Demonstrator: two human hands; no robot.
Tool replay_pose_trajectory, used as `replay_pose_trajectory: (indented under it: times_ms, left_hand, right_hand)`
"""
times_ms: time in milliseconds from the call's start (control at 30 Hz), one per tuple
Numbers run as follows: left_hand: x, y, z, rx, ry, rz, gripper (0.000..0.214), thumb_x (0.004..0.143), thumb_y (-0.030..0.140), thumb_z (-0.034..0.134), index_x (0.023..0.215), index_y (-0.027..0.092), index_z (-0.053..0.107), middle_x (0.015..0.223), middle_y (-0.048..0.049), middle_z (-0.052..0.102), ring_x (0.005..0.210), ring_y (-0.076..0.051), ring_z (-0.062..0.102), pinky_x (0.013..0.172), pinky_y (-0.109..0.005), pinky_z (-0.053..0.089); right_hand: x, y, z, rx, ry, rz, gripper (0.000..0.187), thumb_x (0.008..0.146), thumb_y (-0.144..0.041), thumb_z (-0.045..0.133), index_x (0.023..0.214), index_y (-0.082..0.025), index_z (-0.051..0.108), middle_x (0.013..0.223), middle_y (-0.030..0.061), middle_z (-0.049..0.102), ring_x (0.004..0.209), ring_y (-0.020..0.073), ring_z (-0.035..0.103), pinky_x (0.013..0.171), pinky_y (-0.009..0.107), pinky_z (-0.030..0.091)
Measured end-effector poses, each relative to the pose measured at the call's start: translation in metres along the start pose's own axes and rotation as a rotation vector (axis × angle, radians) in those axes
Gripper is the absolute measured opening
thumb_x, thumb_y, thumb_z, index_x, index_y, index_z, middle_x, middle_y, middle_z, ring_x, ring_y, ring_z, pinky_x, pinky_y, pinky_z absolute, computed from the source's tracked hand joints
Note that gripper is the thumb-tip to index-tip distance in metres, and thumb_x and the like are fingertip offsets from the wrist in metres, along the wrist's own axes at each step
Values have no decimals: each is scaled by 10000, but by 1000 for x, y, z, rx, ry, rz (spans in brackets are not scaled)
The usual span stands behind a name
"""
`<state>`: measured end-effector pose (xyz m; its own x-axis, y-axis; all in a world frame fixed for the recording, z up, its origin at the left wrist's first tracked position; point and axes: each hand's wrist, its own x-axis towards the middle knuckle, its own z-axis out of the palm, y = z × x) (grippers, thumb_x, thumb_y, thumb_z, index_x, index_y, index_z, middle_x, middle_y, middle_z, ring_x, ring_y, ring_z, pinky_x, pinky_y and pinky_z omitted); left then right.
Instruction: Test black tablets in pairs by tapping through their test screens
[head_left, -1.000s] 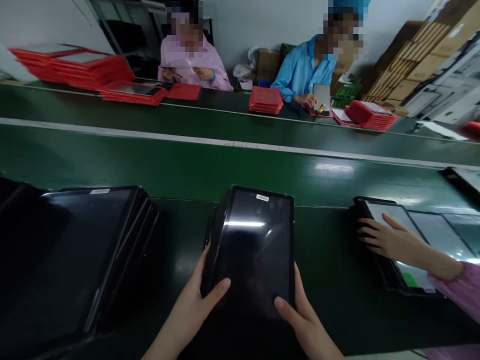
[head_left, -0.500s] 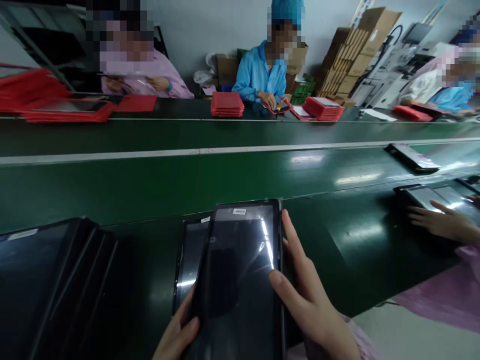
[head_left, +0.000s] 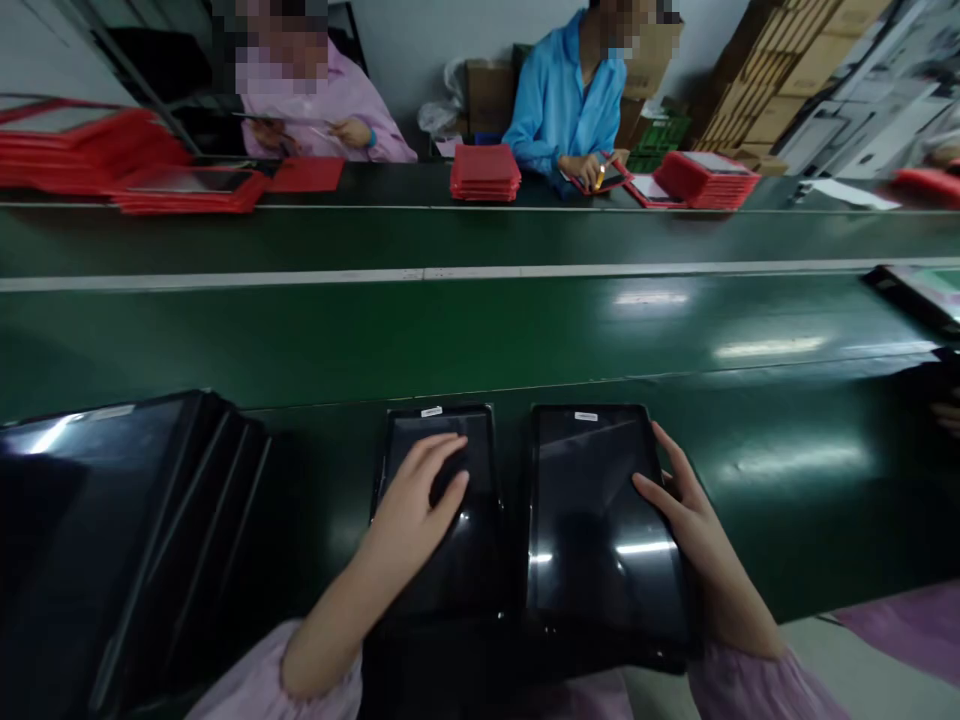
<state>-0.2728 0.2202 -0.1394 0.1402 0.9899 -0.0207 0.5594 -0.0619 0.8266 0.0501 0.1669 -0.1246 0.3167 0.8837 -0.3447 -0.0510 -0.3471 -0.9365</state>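
Observation:
Two black tablets with small white labels at their top edges are side by side before me. My left hand [head_left: 416,505] is over the left tablet [head_left: 446,580], fingers slightly bent and thumb apart, gripping nothing; whether the fingertips touch the screen I cannot tell. The right tablet [head_left: 592,510] is held at its right edge by my right hand [head_left: 694,535], thumb on the screen and fingers around the side. Its lower end reaches the near edge of the table, and light streaks reflect on its glass.
A stack of black tablets [head_left: 112,520] stands at the left. Across the green bench [head_left: 337,340], two people work beside piles of red cases [head_left: 485,172]. Another dark device [head_left: 911,295] lies at the far right, near a partly visible co-worker's pink sleeve [head_left: 907,630].
My right hand has brought the tablet down and right, beside the other one. My left hand has let go of it and moved over the left tablet. The view has shifted.

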Motion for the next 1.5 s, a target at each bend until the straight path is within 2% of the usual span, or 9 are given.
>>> replay_pose_trajectory:
  times_ms: [133, 233, 367, 533, 900, 1200, 1300, 1400, 1500]
  left_hand:
    - [46, -8, 23, 347, 33, 107, 559, 935, 430, 591, 1420, 164, 672, 1562, -220, 606, 1539, -431, 488, 1274, -652, 367]
    - [65, -7, 46, 429, 42, 158, 628, 888, 378, 624, 1451, 101, 638, 1535, -262, 619, 1526, -456, 490, 1303, -680, 286]
    - [75, -3, 55, 464, 73, 181, 528, 901, 335, 584, 1379, 142, 695, 1428, -232, 690, 1412, -440, 580, 1268, -653, 356]
    - [83, -2, 49, 489, 91, 189, 381, 983, 365, 495, 1200, 214, 769, 1261, -177, 746, 1236, -397, 663, 1152, -595, 478]
    - [83, -14, 15, 539, 152, 126, 248, 974, 457, 513, 954, 261, 663, 1065, -156, 695, 1102, -391, 635, 1083, -604, 491]
    - [111, -11, 7, 605, -55, 54, 353, 1034, 433, 381, 847, 246, 615, 1030, -144, 718, 1082, -358, 655, 1025, -562, 498]
    - [120, -7, 2, 594, -145, 55, 387, 991, 536, 487, 795, 239, 637, 943, -108, 711, 957, -320, 679, 960, -507, 524]
    - [128, 2, -7, 571, -260, 70, 418, 854, 653, 659, 793, 241, 701, 944, -85, 701, 882, -287, 669, 857, -430, 549]
    - [130, 21, -27, 550, -326, 79, 425, 758, 667, 745, 773, 243, 722, 996, -83, 716, 877, -279, 680, 811, -394, 561]
  right_hand:
    - [16, 10, 3, 38, 2, 10, 1046, 658, -670, 952, 1547, -339, 510, 1029, 36, 825, 811, 269, 776, 735, 423, 665]
    - [23, 14, 9, 53, 3, -3, 954, 643, -692, 943, 1436, -320, 567, 1086, 49, 821, 874, 277, 786, 756, 423, 663]
    - [27, 18, 8, 41, -25, -21, 901, 712, -675, 909, 1463, -315, 565, 1102, 52, 808, 845, 250, 767, 742, 407, 656]
    - [28, 24, 3, -63, -21, -34, 854, 808, -649, 839, 1554, -352, 549, 1032, 25, 776, 810, 237, 714, 720, 401, 611]
    - [30, 28, 1, -67, -49, -31, 872, 817, -629, 832, 1587, -361, 524, 1075, 30, 769, 799, 239, 669, 757, 411, 578]
    - [29, 24, 5, -26, -23, -19, 913, 776, -615, 861, 1587, -369, 522, 1154, 43, 817, 927, 283, 774, 782, 422, 653]
    - [30, 24, 4, -26, -21, -21, 879, 778, -598, 866, 1570, -380, 551, 1171, 34, 821, 903, 268, 775, 808, 427, 666]
    - [31, 24, 3, -36, -23, -33, 870, 780, -599, 859, 1569, -381, 564, 1152, 29, 819, 936, 271, 777, 855, 437, 667]
    - [30, 22, 3, -40, -6, -35, 871, 767, -590, 868, 1560, -374, 581, 1148, 28, 821, 957, 277, 780, 888, 446, 668]
